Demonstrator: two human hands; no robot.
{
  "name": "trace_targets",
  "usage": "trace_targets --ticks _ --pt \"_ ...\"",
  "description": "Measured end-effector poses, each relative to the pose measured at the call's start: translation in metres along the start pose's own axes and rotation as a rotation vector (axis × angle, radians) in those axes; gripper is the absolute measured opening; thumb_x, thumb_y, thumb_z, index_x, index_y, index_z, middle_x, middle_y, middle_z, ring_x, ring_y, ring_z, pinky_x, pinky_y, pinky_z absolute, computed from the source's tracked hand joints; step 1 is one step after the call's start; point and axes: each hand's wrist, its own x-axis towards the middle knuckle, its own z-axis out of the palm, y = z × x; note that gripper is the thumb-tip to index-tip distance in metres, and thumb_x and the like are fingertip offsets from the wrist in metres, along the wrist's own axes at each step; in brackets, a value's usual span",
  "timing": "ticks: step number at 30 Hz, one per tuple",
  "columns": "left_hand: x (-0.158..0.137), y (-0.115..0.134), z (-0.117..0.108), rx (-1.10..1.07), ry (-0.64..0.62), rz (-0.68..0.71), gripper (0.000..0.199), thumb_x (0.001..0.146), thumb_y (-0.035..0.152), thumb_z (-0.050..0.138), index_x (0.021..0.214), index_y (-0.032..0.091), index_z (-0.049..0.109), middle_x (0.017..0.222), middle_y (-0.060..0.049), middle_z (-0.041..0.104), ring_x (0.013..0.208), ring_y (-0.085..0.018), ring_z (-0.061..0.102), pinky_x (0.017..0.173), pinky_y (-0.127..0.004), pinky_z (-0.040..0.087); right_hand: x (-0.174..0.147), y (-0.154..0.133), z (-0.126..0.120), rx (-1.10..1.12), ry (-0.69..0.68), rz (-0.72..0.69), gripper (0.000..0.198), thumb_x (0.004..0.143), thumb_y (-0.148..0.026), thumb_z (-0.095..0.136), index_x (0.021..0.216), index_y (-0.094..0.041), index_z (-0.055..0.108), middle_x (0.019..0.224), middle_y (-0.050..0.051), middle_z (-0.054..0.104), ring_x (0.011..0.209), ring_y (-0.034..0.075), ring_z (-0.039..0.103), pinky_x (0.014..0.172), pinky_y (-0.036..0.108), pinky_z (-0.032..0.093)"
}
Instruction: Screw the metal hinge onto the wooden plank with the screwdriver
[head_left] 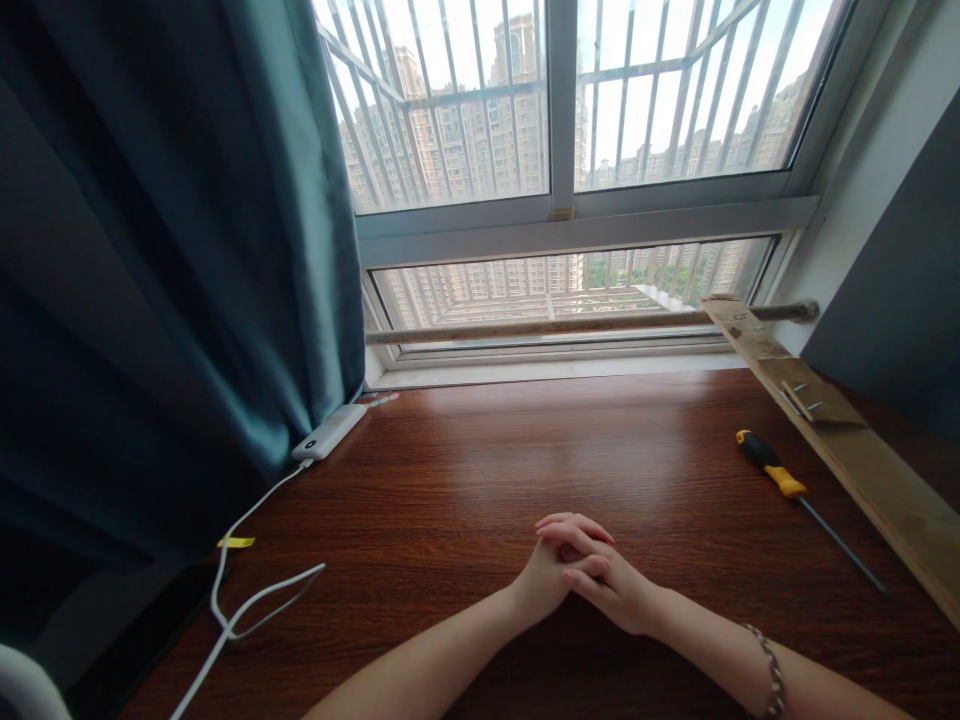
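My left hand (544, 573) and my right hand (624, 592) are clasped together over the dark brown wooden table (480, 460), near its front middle. Their fingers are interlaced and closed, and no object shows between them; the palms are hidden. A braided bracelet (772, 672) circles my right wrist. To the right lies a screwdriver (787, 482) with a black and yellow handle, its long metal shaft pointing toward me. Beside it is a long wooden board (885, 460) with a small piece and several screws or nails on its upper part.
A white power bank (330, 432) with a white cable (259, 495) lies by the blue curtain (307, 250) on the left. Near the cable is a yellow tag (236, 542). Behind the table, a horizontal rail (525, 328) crosses the barred window (465, 200); the board's far end meets it.
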Motion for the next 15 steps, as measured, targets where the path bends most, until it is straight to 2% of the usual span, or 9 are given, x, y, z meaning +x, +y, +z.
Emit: trace_targets --ticks 15 --pt "-0.0004 -0.0005 0.0001 0.0 0.007 0.009 0.024 0.069 0.029 0.072 0.09 0.016 0.068 0.089 -0.006 0.058 0.088 -0.019 0.055 0.08 -0.032 0.045 0.0001 0.0023 0.0007 -0.016 0.0 -0.012 0.038 0.092 -0.029 0.047 0.129 -0.024 0.044 0.128 0.01 0.047 0.124 0.02 0.04 0.105 0.038 0.035"
